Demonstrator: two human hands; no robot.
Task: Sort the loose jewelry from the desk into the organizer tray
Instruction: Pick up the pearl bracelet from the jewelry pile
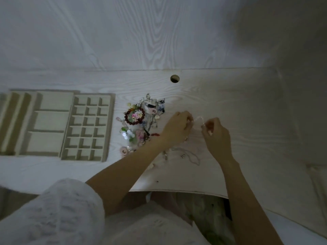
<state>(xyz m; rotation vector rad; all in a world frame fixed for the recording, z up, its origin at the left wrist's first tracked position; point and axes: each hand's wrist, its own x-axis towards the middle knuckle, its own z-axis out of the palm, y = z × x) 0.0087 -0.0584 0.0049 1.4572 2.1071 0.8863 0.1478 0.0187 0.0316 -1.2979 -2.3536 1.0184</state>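
Note:
A heap of loose jewelry (141, 121) lies mid-desk, with a dark red bead bracelet (134, 116) on its left side. Right of the heap, my left hand (177, 127) and my right hand (215, 133) each pinch one end of a pale bead bracelet (199, 119), held just above the desk between them. A thin chain (187, 154) lies on the desk below my hands. The beige organizer tray with small square compartments (110, 128) sits left of the heap, and its compartments look empty.
A second beige tray with long slots and wide compartments (23, 152) adjoins the small-compartment tray on the left. A round cable hole (174, 78) is in the desk near the back wall. The desk's front edge curves just before my lap.

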